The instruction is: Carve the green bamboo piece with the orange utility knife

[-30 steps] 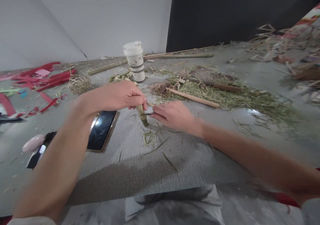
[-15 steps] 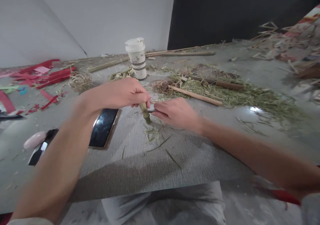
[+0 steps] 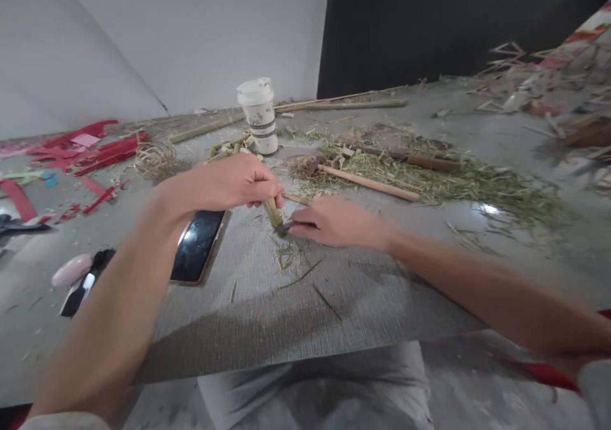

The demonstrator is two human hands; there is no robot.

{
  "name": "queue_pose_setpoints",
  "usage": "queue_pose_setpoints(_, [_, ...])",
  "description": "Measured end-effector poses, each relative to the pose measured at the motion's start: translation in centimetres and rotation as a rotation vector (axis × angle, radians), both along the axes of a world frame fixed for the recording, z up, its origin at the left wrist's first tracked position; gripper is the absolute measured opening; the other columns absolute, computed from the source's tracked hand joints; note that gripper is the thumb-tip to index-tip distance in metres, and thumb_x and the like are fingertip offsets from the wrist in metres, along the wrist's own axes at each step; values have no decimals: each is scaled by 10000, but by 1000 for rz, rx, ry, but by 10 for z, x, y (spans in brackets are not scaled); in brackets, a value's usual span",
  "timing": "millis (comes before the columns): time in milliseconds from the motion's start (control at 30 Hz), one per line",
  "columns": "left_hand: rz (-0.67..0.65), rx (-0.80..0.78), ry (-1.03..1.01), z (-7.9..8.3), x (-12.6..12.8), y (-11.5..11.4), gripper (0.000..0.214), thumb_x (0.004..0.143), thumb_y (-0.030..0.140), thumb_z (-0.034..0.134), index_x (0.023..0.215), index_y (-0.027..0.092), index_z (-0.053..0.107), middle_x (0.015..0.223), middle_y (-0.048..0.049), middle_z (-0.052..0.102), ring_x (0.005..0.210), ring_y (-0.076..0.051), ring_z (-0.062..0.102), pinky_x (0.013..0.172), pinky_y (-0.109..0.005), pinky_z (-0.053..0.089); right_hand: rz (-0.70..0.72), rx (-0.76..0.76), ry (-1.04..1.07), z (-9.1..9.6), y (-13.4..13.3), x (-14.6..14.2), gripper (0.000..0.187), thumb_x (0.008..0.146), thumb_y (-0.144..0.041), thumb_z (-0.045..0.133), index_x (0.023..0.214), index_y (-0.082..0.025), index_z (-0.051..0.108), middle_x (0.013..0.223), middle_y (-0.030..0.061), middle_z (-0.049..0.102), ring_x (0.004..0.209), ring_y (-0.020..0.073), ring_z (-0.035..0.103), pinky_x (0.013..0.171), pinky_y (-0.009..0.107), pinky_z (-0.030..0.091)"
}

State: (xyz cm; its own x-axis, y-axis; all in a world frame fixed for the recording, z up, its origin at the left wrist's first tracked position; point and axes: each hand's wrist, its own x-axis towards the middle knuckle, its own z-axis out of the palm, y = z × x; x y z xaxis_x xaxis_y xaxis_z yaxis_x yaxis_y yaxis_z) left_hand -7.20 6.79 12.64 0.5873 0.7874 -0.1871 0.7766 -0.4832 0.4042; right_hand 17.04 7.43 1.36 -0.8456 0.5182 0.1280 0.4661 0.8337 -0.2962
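Note:
My left hand (image 3: 245, 182) is closed round the top of a short green bamboo stalk (image 3: 272, 212), which leans slightly with its lower end near the table. In my right hand (image 3: 334, 221) is a small knife, its dark blade (image 3: 285, 228) lying against the stalk's lower part; my fingers cover much of it. A thin wooden stick, perhaps its handle (image 3: 296, 199), shows just above that hand. Fine green shavings (image 3: 287, 256) lie on the grey table (image 3: 219, 328) below the stalk.
A phone (image 3: 198, 247) lies beside my left forearm. Behind my hands stand a lidded paper cup (image 3: 259, 117) and a hammer with a wooden handle (image 3: 367, 183). A heap of green shavings (image 3: 496, 188) spreads rightward. Red strips (image 3: 102, 153) and a woven ball (image 3: 155, 161) are at left.
My right hand has moved slightly down, bringing the blade from the stalk's middle to its lower end. The left hand keeps its hold, and the view has shifted a little.

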Motion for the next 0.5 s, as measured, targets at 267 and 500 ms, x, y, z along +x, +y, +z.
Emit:
queue_pose_setpoints(267, [10, 11, 30, -2, -1, 0, 449, 1048, 426, 517, 706, 226, 728, 615, -9, 544, 522, -136, 455, 522, -300, 309, -27, 132, 114, -5, 4, 2, 439, 1155, -476, 405, 925, -207, 666, 795, 33, 686, 639, 157, 462, 622, 348, 170])
queue_pose_setpoints(500, [14, 4, -1, -4, 0, 1, 406, 1018, 416, 551, 717, 229, 750, 659, -24, 617, 567, -149, 513, 552, -311, 341, -116, 174, 161, -12, 1, -1, 467, 1169, -505, 362, 954, -208, 652, 828, 37, 718, 671, 164, 523, 628, 354, 169])
